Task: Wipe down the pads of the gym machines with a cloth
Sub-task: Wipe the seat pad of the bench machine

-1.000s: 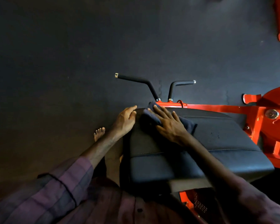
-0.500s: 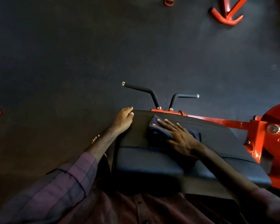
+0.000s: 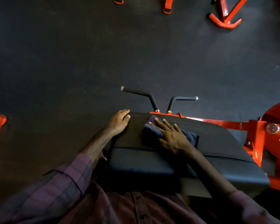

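Your dark blue cloth (image 3: 153, 131) lies crumpled (partly hidden under your palm) on the far section of the black, seamed pad (image 3: 217, 143).

One head-worn view looks steeply down, close over the pad (image 3: 200, 143), with dark floor (image 3: 71, 62) beyond

The pad (image 3: 152, 164) looks like smooth black vinyl with a dull sheen and stitched seams. The cloth (image 3: 153, 133) on it is soft, matt dark-blue fabric. The frame (image 3: 255, 136) is glossy red-painted metal. The handles (image 3: 139, 92) have matt black grips with shiny metal ends. The floor (image 3: 71, 62) is matt, slightly rough.
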